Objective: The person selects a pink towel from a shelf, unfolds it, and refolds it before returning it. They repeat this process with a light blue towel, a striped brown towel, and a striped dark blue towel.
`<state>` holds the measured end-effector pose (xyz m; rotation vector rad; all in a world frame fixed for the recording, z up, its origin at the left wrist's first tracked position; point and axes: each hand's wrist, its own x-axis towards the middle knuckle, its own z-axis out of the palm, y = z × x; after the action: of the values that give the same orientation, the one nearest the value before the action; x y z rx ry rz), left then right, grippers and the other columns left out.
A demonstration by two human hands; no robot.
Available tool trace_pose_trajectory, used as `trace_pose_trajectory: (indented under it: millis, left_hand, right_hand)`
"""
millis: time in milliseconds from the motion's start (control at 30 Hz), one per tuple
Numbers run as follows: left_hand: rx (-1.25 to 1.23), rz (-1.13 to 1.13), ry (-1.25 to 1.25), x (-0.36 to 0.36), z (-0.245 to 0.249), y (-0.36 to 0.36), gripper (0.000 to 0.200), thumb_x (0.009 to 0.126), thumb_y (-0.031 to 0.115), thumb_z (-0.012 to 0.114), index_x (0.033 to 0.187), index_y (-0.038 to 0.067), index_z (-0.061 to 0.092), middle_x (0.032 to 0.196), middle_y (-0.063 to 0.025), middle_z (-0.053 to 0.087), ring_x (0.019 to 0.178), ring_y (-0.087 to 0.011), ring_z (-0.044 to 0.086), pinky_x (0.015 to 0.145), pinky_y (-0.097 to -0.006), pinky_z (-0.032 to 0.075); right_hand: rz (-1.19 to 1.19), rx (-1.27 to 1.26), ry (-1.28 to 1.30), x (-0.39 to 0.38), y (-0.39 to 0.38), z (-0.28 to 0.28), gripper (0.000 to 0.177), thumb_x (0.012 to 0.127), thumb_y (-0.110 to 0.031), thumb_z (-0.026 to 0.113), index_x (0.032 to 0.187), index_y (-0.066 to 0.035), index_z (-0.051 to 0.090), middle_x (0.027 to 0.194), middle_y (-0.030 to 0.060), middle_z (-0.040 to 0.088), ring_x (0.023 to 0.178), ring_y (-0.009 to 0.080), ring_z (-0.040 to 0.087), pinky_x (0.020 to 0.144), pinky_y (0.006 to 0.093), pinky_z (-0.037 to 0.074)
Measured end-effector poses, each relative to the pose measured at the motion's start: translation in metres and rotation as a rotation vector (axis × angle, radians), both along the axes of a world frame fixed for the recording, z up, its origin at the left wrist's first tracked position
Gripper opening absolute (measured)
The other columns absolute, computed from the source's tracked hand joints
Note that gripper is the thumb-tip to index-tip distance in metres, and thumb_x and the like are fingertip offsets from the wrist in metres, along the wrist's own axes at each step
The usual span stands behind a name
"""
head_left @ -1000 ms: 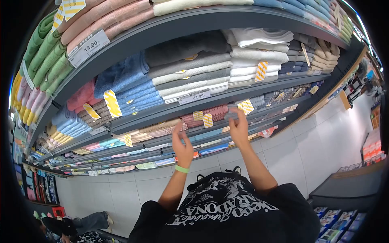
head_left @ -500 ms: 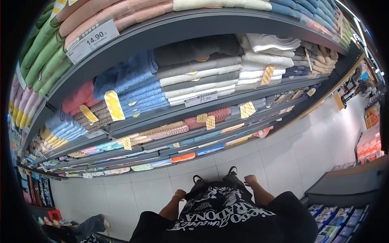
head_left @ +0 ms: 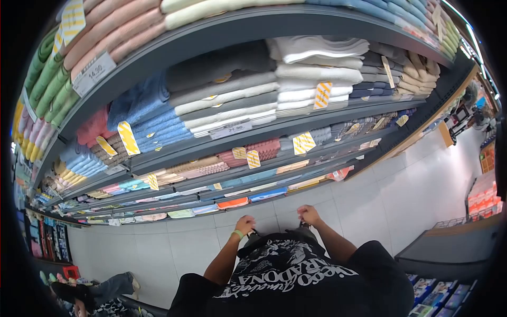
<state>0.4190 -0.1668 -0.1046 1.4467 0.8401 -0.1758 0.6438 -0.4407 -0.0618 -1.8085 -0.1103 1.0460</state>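
Note:
My left hand (head_left: 244, 225), with a pale band around its wrist, is raised in front of my waist. Its fingers are loosely bent and apart, and nothing shows in them. A short way to its right, my right hand (head_left: 309, 215) is likewise empty, its fingers half curled and apart. Neither hand touches the shelves. Beyond them, low on the rack, lie an orange folded pack (head_left: 233, 203) and a blue one (head_left: 268, 194). Higher up are stacks of folded towels, among them white towels (head_left: 317, 74), grey towels (head_left: 227, 98) and blue towels (head_left: 158, 129).
Dark shelf edges (head_left: 232, 130) curve across the view, with yellow-striped tags and a price label (head_left: 94, 73). Pale floor tiles (head_left: 174, 245) lie below. A person's leg (head_left: 113, 284) shows at lower left. At right stands a grey display counter (head_left: 454, 248) with boxed goods.
Both my hands have risen forward and come closer together in front of me. The shelves have shifted left in view, and the person at lower left shows more.

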Motion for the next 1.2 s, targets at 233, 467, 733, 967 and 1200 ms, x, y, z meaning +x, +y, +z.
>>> trace_pose_trajectory:
  millis: [233, 467, 733, 967, 1200]
  left_hand:
    - [-0.066, -0.09, -0.166, 0.13, 0.102, -0.065, 0.024, 0.099, 0.008, 0.05, 0.122, 0.007, 0.056, 0.112, -0.0089, 0.068, 0.094, -0.0197, 0.069, 0.074, -0.0299, 0.055]
    - [0.01, -0.089, -0.349, 0.199, 0.177, -0.118, 0.025, 0.1, 0.005, 0.048, 0.123, 0.006, 0.055, 0.115, -0.0068, 0.067, 0.101, -0.0178, 0.067, 0.082, -0.0282, 0.055]
    - [0.004, -0.009, -0.455, 0.215, 0.223, -0.149, 0.026, 0.097, 0.0, 0.046, 0.12, 0.004, 0.057, 0.114, -0.006, 0.066, 0.1, -0.0163, 0.067, 0.081, -0.0279, 0.053]
    - [-0.032, 0.005, -0.56, 0.228, 0.244, -0.129, 0.029, 0.099, 0.0, 0.046, 0.127, 0.001, 0.053, 0.123, -0.0128, 0.063, 0.115, -0.0231, 0.062, 0.093, -0.0349, 0.053]
    - [-0.741, 0.346, -0.799, 0.254, 0.291, -0.101, 0.044, 0.105, 0.023, 0.038, 0.137, -0.006, 0.043, 0.139, -0.0248, 0.05, 0.131, -0.0363, 0.05, 0.112, -0.0434, 0.041]
  right_hand:
    - [0.104, 0.446, -0.186, 0.108, 0.033, 0.091, 0.019, 0.096, -0.007, 0.056, 0.112, -0.003, 0.064, 0.098, 0.0045, 0.068, 0.081, 0.0134, 0.067, 0.068, 0.0277, 0.054]
    - [0.089, 0.697, -0.228, 0.18, 0.047, 0.236, 0.021, 0.098, -0.012, 0.058, 0.115, 0.0, 0.06, 0.103, 0.0088, 0.07, 0.078, 0.0152, 0.069, 0.061, 0.0255, 0.054]
    - [-0.088, 0.616, 0.044, 0.204, 0.095, 0.279, 0.029, 0.097, -0.027, 0.057, 0.112, -0.001, 0.06, 0.105, 0.008, 0.069, 0.075, 0.0163, 0.071, 0.049, 0.0213, 0.045]
    - [-0.202, 0.717, 0.222, 0.213, 0.125, 0.27, 0.019, 0.099, -0.022, 0.053, 0.104, -0.005, 0.062, 0.088, 0.0044, 0.068, 0.07, 0.0119, 0.065, 0.051, 0.0202, 0.042]
    - [-0.059, 0.777, 0.344, 0.188, 0.083, 0.262, 0.016, 0.095, -0.018, 0.064, 0.104, -0.004, 0.061, 0.089, 0.0048, 0.067, 0.074, 0.0118, 0.064, 0.053, 0.0222, 0.046]
